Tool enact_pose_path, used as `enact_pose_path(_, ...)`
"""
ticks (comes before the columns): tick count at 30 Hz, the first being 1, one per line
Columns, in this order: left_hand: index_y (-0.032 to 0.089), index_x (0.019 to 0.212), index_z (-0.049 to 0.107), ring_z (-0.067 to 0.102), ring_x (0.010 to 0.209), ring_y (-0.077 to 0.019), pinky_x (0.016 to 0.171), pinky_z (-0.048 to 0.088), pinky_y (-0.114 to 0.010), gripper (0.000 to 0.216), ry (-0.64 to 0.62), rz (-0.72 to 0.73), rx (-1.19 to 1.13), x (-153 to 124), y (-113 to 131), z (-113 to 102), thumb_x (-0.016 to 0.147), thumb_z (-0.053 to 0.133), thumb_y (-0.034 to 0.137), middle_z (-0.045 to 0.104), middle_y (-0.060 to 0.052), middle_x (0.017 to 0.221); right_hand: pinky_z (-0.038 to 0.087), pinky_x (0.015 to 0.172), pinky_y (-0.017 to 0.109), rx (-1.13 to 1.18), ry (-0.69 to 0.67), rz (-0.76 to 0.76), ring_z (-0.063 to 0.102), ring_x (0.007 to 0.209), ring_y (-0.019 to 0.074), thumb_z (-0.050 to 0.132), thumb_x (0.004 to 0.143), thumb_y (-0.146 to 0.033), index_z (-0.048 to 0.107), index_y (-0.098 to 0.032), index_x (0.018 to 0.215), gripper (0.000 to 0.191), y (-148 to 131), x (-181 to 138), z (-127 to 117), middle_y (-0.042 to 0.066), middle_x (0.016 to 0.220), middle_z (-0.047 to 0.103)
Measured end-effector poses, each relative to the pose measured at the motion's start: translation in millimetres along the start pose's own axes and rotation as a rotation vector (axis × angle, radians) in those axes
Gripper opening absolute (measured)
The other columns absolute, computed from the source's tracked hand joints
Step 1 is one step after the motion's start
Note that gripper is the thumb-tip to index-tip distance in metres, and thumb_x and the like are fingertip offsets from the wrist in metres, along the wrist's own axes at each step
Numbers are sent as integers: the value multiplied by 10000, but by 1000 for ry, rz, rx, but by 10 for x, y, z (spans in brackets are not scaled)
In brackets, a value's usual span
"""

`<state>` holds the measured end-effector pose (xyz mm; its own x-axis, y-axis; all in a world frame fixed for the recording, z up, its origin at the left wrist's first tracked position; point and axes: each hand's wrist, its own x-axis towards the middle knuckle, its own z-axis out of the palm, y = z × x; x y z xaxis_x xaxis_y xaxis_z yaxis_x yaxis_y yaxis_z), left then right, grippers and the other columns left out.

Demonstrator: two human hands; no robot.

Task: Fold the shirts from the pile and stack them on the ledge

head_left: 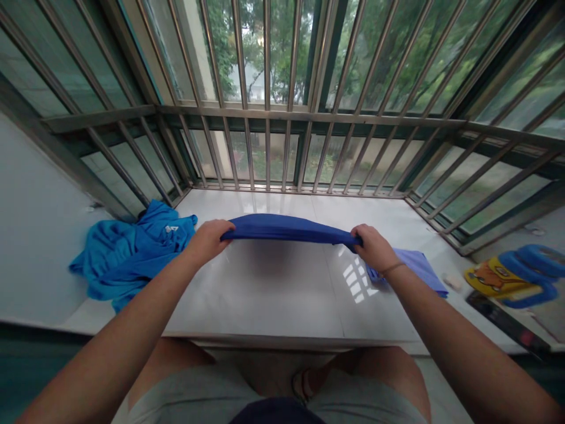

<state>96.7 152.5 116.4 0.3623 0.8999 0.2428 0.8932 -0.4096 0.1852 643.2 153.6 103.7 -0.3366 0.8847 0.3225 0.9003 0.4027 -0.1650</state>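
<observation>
A dark blue cloth garment (pixel 286 228) is stretched out in a long narrow strip above the white sill. My left hand (pixel 210 240) grips its left end, fingers closed on the fabric. At the other end, my right hand (pixel 373 247) pinches the cloth, and a small corner hangs below the fingers. Most of the garment's surface is turned away from me, so its kind is unclear. Behind my left hand lies a crumpled bright blue garment (pixel 132 250) with a small white logo. Partly covered by my right forearm is a folded lavender-blue cloth (pixel 421 271).
The glossy white sill (pixel 265 300) ends at a front edge above my knees. Metal window bars (pixel 267 147) enclose the back and sides. At the right stand a yellow container with blue lid and handle (pixel 498 274) and a dark flat box (pixel 507 324).
</observation>
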Motion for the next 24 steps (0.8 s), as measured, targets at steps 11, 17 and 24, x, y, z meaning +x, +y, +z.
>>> enact_pose_path(11,223,975,680,689,1062,-305,970,498,-441,155,-295,105,117,-989,125,759,897,654,92,710,-86,1068,465,913,373,-165,-308,-141,667,1024,283,587,981,-94,711,-218,1042,185,-133,-949,599,100,1035,724)
enact_pose_path(17,253,902,686,691,971,-272,992,492,-432,218,-328,71,9,-1368,-11,673,964,530,114,731,-71,977,509,918,363,-12,-432,-179,718,1016,266,541,931,-38,727,-247,1121,338,-225,-1252,361,82,1060,775)
enact_pose_path(24,274,913,728,726,948,-270,931,553,-367,180,-351,-154,-290,-1688,-41,581,954,591,384,766,-64,950,459,712,308,270,-733,13,707,774,224,597,941,-205,759,-258,948,170,-352,-1590,114,38,874,780)
